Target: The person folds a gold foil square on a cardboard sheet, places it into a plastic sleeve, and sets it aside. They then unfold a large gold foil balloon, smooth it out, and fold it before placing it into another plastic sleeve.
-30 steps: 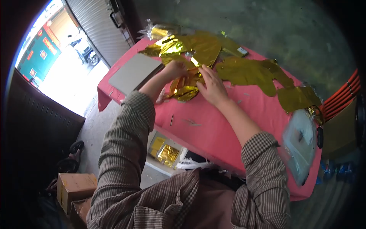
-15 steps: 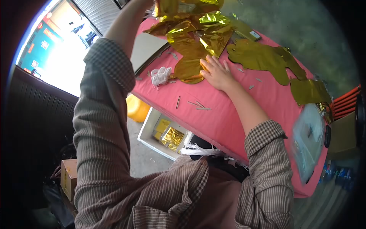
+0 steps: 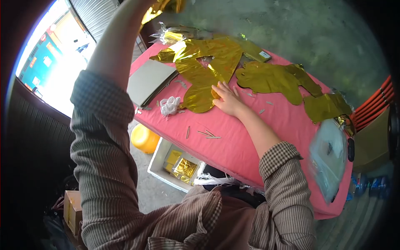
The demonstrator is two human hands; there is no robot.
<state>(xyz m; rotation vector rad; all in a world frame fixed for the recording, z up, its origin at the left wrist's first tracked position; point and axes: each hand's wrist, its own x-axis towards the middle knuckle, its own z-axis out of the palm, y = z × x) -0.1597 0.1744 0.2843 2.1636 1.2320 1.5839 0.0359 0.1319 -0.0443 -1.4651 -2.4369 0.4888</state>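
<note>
My right hand (image 3: 228, 100) lies with fingers spread on the lower edge of a flat gold foil balloon (image 3: 200, 75) on the pink-covered table (image 3: 246, 137). My left arm (image 3: 109, 50) reaches up past the top edge of the view, so that hand is cut off. Crumpled gold foil (image 3: 160, 9) hangs beside its wrist; whether the fingers grip it is hidden. A second flat gold foil shape (image 3: 271, 79) lies to the right, with another gold foil piece (image 3: 327, 107) beyond it. A bundle of white string (image 3: 170, 106) sits left of the balloon's lower lobe.
A grey flat case (image 3: 151, 81) lies at the table's left edge. Thin sticks (image 3: 208, 134) and grey scraps are scattered about. Clear plastic bags (image 3: 328, 160) lie at the right end. Below stand a white foam box (image 3: 157, 166) with gold packets and a yellow-orange container (image 3: 144, 138).
My left hand has moved up and left out of view, and gold foil near it has lifted off the table area. The view has shifted; my right hand stays on the balloon.
</note>
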